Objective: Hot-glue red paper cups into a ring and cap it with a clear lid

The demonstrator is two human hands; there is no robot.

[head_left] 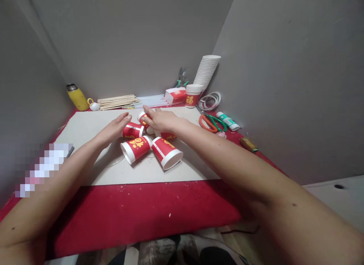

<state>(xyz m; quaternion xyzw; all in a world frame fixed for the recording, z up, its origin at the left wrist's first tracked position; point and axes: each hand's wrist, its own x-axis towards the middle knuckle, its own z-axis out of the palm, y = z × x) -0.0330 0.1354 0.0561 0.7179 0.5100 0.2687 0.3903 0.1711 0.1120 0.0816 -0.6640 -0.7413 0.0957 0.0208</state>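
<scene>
Several red-and-white paper cups with yellow characters lie on their sides in a ring, bases toward the middle. At the front are a left cup (136, 148) and a right cup (166, 151). My left hand (116, 127) is beside the left-hand cup (132, 131), fingers stretched out; whether it touches is unclear. Over the far side of the ring reaches my right hand (161, 119), fingers spread, its thumb and fingertips at the back cup (144, 118). Beneath that hand, another cup (168, 136) is partly hidden.
A white board (108, 177) lies on a red-covered table (148, 208). Behind stand a yellow bottle (77, 98), wooden sticks (118, 101), a red-and-white pack (175, 95) and stacked paper cups (207, 71). Orange-and-green-handled scissors (212, 123) and a green-white tube (228, 121) lie right.
</scene>
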